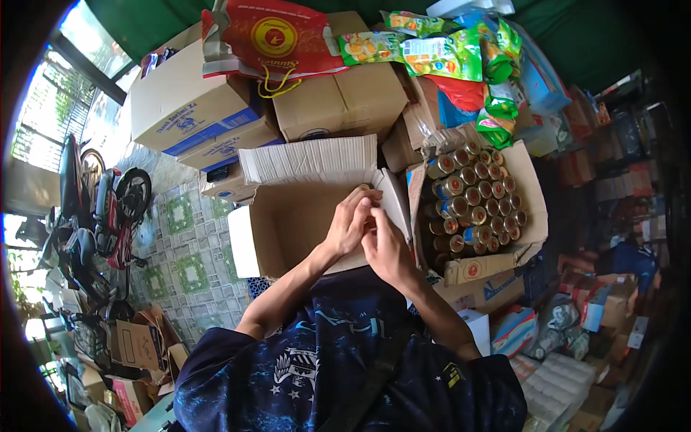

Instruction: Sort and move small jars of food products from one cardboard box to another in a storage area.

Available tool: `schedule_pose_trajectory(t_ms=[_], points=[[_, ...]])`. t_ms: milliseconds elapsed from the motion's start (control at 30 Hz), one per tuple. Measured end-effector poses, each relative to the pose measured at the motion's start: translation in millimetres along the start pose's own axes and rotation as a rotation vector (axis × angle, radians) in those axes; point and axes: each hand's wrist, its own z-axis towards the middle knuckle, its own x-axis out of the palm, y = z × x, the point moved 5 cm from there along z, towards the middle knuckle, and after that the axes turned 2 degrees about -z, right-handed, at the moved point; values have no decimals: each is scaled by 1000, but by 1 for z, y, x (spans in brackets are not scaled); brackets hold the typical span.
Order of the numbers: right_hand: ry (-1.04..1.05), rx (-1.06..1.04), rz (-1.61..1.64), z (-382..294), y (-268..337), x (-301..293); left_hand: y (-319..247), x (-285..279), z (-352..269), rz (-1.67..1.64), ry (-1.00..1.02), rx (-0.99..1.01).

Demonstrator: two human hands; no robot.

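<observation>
My left hand (348, 221) and my right hand (387, 243) meet over the right side of an opened cardboard box (291, 216). Their fingers are bent and close together, and a small rounded edge shows just beyond the left fingertips. Whether either hand grips something between the fingers cannot be made out. Raised flaps surround the box, whose visible inside shows bare cardboard. To the right, a second open cardboard box (532, 189) holds many upright jars (472, 196) with metal lids, some with blue labels.
Closed cartons (340, 102) stand beyond the open box, with a red shopping bag (275, 38) on top. Green snack packets (442, 54) lie at the back right. Motorbikes (127, 216) stand on the tiled floor at left. A person (626, 264) is at far right among boxes.
</observation>
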Motion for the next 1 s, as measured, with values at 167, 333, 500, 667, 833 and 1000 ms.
schedule_pose_trajectory(t_ms=[167,333,500,667,833,1000], points=[[177,11,-28,3,-44,73,65,-44,-23,214,-55,-294],[454,274,-35,3,-118,163,146,-70,-54,384,-121,-399],[591,591,-75,-3,-165,222,221,-83,-74,560,-41,-555],[557,733,9,-8,-213,255,268,-90,-79,623,-3,-728],[298,1167,547,-22,-304,271,325,-69,-74,76,-36,-837],[154,1357,529,1,-386,249,407,-51,-43,-83,194,-927]])
